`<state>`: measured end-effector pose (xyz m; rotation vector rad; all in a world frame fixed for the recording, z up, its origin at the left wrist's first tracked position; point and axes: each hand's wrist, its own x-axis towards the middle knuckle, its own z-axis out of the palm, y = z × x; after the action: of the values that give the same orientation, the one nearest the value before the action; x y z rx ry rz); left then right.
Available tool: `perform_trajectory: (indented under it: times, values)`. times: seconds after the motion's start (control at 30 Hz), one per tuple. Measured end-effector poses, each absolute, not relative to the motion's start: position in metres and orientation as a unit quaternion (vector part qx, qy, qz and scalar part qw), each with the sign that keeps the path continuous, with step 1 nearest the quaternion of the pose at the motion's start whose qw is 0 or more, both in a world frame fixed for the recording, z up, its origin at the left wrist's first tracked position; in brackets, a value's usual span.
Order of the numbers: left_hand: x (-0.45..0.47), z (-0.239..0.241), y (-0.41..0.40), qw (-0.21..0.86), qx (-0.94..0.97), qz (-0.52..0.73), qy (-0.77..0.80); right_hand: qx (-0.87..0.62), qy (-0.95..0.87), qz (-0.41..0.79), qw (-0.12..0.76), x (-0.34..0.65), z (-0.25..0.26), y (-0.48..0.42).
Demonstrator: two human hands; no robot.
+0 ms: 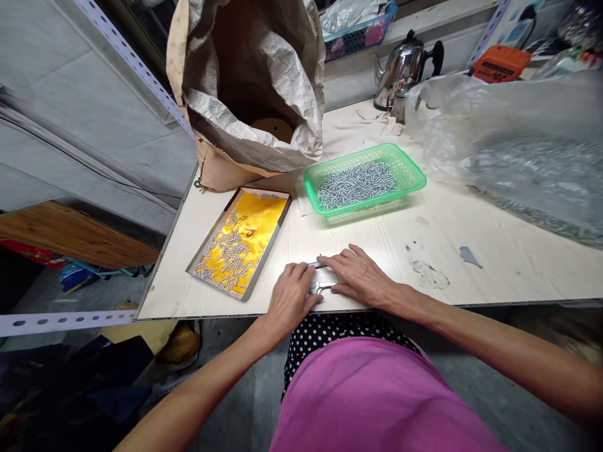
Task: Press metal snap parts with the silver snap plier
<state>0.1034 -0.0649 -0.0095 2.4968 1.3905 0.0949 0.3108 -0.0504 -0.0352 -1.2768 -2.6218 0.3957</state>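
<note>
I judge that I am in the middle of working on a small metal piece [321, 286] at the near edge of the table [494, 251], both hands pressed over it. My left hand [291, 295] lies palm down with fingers curled loosely together on the piece's left end; my right hand [358, 276] lies flat, fingers stretched leftward and close together, covering its right end. I cannot tell whether either hand truly grips it. Both forearms reach in from the near edge, wrists low. Left of my hands a shallow yellow tray [238, 242] holds scattered small metal pins; beyond, toward the middle of the table, a green basket [365, 179] holds many more. The next move, I think, calls for fine fingertip control.
</note>
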Motion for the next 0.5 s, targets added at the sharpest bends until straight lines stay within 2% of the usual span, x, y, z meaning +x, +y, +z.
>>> perform_trajectory:
  times: [0.2, 0.5]
  values:
    - [0.129, -0.021, -0.041, 0.136, 0.895, -0.028, 0.423, -0.424, -0.888, 0.134, 0.119, 0.316, -0.039, -0.048]
    - [0.142, -0.019, -0.029, 0.121, 0.873, -0.039, 0.471, -0.453, -0.885, 0.098, 0.038, 0.323, -0.03, -0.029]
